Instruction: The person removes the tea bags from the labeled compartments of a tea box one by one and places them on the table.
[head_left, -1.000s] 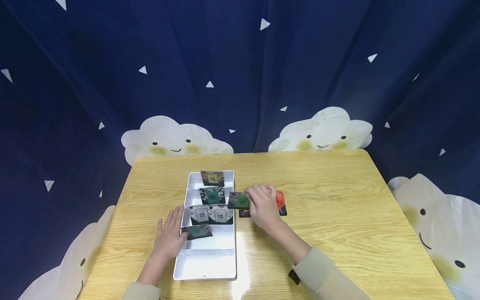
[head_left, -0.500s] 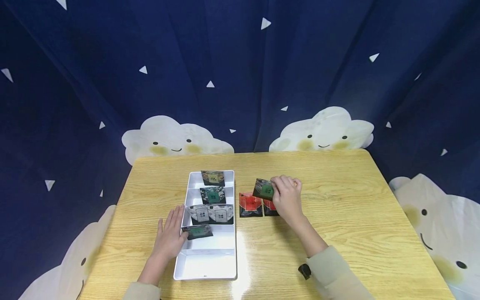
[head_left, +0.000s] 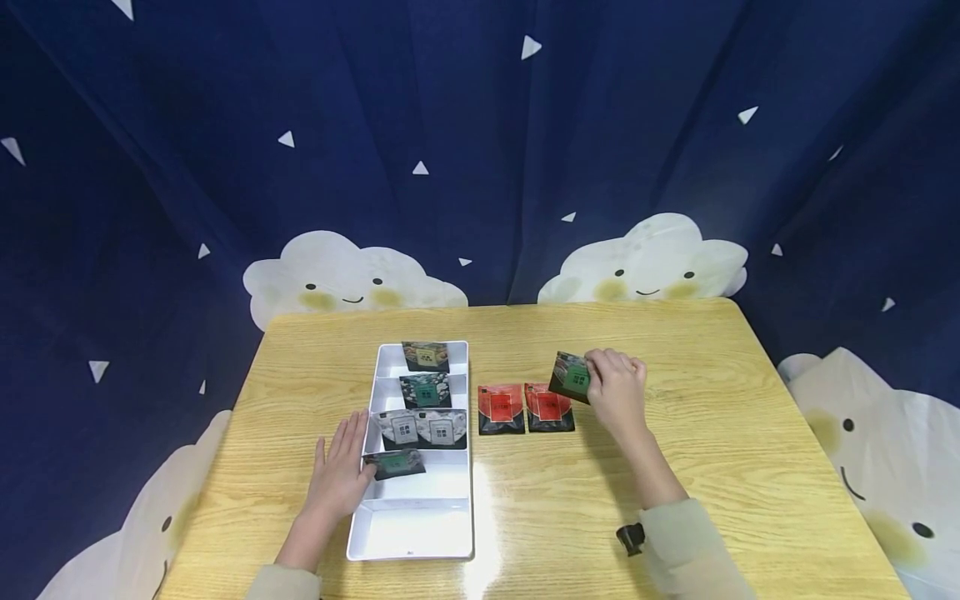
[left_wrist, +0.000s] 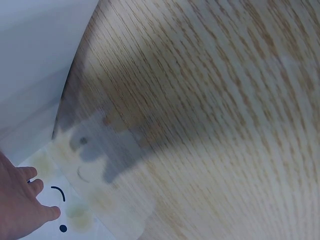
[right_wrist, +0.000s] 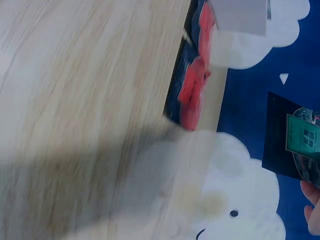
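Note:
My right hand (head_left: 618, 392) pinches the edge of a dark sachet with a green label (head_left: 572, 377) above the table; the right wrist view shows the same green-label sachet (right_wrist: 305, 136) at its right edge. My left hand (head_left: 337, 475) lies along the left rim of a white divided tray (head_left: 408, 533), fingers extended, its thumb by a green sachet (head_left: 397, 463) in the fourth compartment from the back. Farther back in the tray stand a yellow-label sachet (head_left: 425, 357), a teal-label sachet (head_left: 426, 390) and two grey sachets (head_left: 405, 430). Two red-and-black sachets (head_left: 501, 408) lie right of the tray.
The wooden table (head_left: 697, 433) reaches back to a dark blue curtain (head_left: 480, 150) printed with clouds. A small black object (head_left: 631, 538) sits beside the right sleeve. The tray's front compartment holds no sachet.
My right hand has moved right with the green-label sachet, from beside the tray to past the red sachets, uncovering both of them. The left hand and tray have stayed put.

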